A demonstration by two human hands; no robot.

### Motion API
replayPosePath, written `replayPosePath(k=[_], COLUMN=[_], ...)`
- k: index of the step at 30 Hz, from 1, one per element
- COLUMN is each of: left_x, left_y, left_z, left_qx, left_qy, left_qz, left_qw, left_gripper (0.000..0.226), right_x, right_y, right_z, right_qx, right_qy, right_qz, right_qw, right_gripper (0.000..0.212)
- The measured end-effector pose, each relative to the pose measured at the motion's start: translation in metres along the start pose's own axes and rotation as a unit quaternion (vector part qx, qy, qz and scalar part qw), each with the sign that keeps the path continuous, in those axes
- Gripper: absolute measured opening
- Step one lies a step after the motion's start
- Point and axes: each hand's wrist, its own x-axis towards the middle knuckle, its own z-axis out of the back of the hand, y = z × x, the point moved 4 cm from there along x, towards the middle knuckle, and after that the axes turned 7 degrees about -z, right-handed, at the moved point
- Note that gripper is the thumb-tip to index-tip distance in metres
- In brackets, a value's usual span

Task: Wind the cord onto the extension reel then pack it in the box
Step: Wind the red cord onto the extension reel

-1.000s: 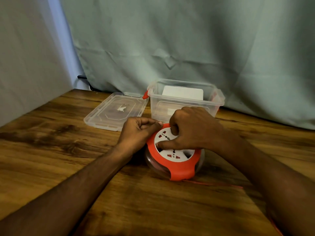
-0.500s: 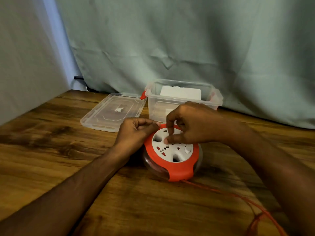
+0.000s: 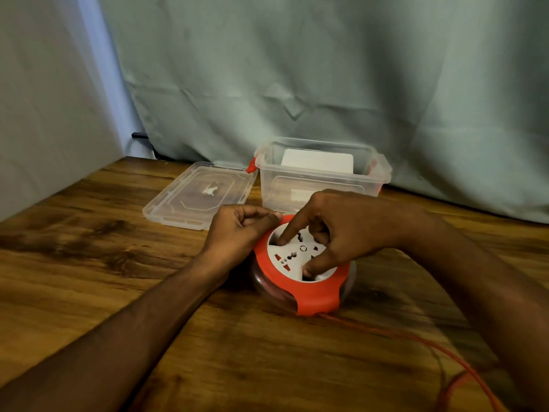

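Observation:
The round extension reel (image 3: 309,288) lies flat on the wooden table, with an orange frame, a white socket face and a clear drum. My left hand (image 3: 240,230) grips the reel's upper left rim with curled fingers. My right hand (image 3: 335,230) is over the socket face, its index finger and thumb dug into recesses of the white disc. An orange cord (image 3: 416,341) leaves the reel's front and runs to the lower right. Just behind the reel stands the clear plastic box (image 3: 322,181), open.
The box's clear lid (image 3: 199,194) lies flat on the table to the left of the box. A white object (image 3: 318,162) stands inside the box at the back. A grey-green curtain hangs behind the table. The cord loops near the table's lower right corner.
My right hand has turned the white socket disc round, its fingers shifting across the face. More orange cord has come into view at the lower right. My left hand has stayed on the rim.

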Motion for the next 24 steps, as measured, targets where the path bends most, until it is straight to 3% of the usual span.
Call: replayPosePath(k=[14,24], left_x=[-0.002,-0.002], left_y=[-0.002,-0.002], left_z=[-0.001,-0.003], left_qx=[-0.014,-0.018], left_qy=[0.005,0.008], left_qz=[0.002,0.007], left_qw=[1.000,1.000], left_gripper=[0.015,0.010], right_x=[0.013,0.017], right_y=[-0.003,-0.016], right_z=[-0.010,-0.017], right_qx=[-0.152,-0.155], right_qy=[-0.196,-0.216], right_qz=[-0.086,-0.148], right_qw=[0.965,0.952], right_gripper=[0.065,0.061])
